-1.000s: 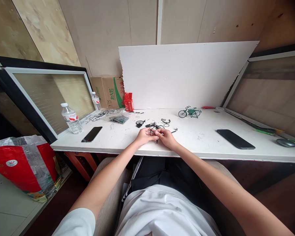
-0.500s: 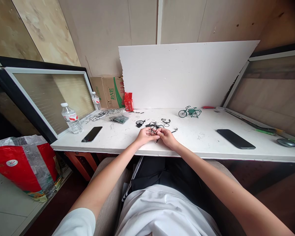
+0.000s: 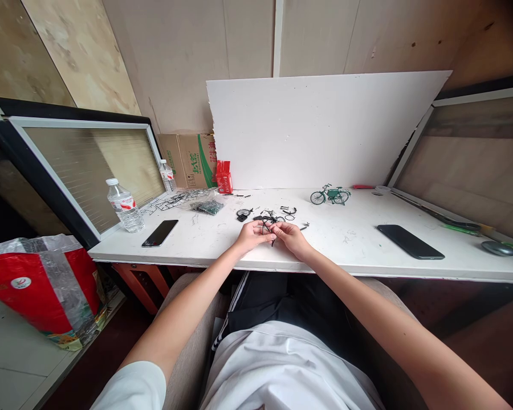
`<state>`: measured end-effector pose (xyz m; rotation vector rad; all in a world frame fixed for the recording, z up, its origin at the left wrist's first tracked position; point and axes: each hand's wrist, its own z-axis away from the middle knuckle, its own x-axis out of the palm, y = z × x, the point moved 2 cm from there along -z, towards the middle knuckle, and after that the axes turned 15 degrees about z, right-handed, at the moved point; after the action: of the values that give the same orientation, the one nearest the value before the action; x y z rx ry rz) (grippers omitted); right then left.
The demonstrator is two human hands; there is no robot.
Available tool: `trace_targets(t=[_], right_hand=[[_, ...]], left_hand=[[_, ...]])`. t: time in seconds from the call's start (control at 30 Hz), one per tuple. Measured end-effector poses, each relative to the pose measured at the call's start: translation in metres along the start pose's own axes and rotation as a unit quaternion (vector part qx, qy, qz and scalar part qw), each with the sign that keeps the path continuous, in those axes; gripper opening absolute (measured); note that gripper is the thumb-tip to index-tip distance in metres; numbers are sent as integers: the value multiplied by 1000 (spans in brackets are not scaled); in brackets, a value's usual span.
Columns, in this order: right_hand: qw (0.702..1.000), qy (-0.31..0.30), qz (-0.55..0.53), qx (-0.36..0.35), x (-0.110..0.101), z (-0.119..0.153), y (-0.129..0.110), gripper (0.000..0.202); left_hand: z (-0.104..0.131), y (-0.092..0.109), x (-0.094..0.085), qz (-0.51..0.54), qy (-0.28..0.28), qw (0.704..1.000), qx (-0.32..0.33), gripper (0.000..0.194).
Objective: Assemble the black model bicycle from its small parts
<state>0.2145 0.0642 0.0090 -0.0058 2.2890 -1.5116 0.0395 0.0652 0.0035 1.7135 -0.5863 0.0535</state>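
Note:
Close to the front edge of the white desk (image 3: 214, 250), my left hand (image 3: 252, 234) and my right hand (image 3: 291, 238) meet fingertip to fingertip. Both are closed on a thin black model bicycle frame (image 3: 267, 228), which the fingers partly cover. Just behind them lie loose black bicycle parts: a wheel (image 3: 244, 213), a curved piece (image 3: 289, 210) and a small ring. A tiny dark part (image 3: 305, 226) rests to the right of my right hand. Farther back, a finished green model bicycle (image 3: 330, 195) stands upright.
Phones lie at left (image 3: 159, 233) and right (image 3: 410, 241). Water bottles (image 3: 126, 208), black sprue frames (image 3: 171, 199) and a bag of green parts (image 3: 208, 206) occupy the left side. A red box (image 3: 224, 176) stands before a carton (image 3: 192, 162). A mouse (image 3: 498, 247) sits far right.
My fingers have shifted slightly around the black bicycle frame, and its lower end has turned a little. Both hands stay in nearly the same place; the other things have not moved.

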Motion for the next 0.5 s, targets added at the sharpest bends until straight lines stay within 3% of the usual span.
trace_targets(t=[0.5], right_hand=[[998,-17,60,-25,0,1,0,40]], left_hand=[[2,2,1,-8,-12,1000,-12,59]])
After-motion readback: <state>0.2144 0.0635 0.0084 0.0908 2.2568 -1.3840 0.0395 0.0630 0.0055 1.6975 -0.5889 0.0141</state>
